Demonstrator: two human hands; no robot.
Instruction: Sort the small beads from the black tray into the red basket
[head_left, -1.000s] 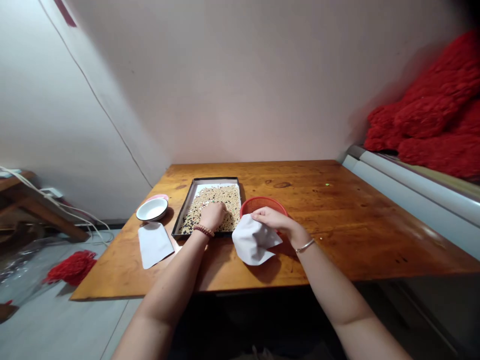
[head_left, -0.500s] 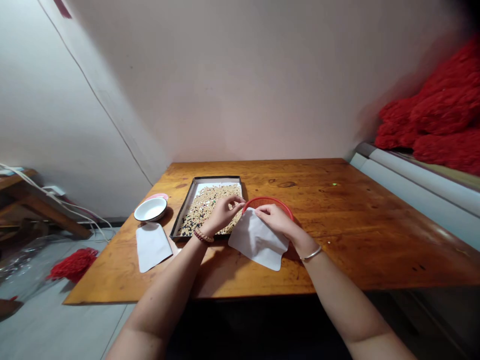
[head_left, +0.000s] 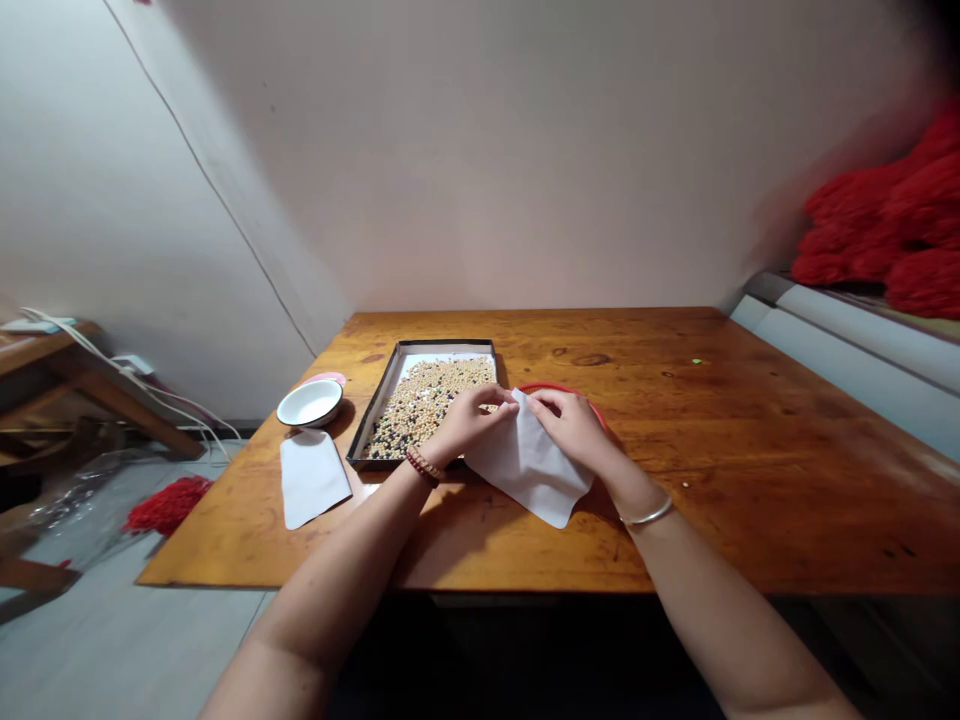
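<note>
A white piece of cloth or paper (head_left: 529, 470) hangs between my hands over the table, its top edge gathered up. My left hand (head_left: 474, 420) pinches that edge from the left, thumb and forefinger together. From the right, my right hand (head_left: 568, 425) grips the same edge, close to the left fingertips. Behind the hands shows the rim of a red plastic basket (head_left: 562, 388), mostly covered. A shallow black-edged tray (head_left: 444, 346) lies beside my left hand, holding many small beige and dark beads or beans (head_left: 420, 405).
A white enamel bowl (head_left: 310, 403) stands at the table's left, partly over a pink dish (head_left: 330, 379). Nearer me lie flat white pieces (head_left: 313, 482). A small green scrap (head_left: 697, 361) rests on the wooden table (head_left: 720, 430). Red bundles (head_left: 885, 220) are piled at right.
My left hand has come across from the basket rim to the top edge of the white piece. Both hands now meet there. The view has shifted slightly.
</note>
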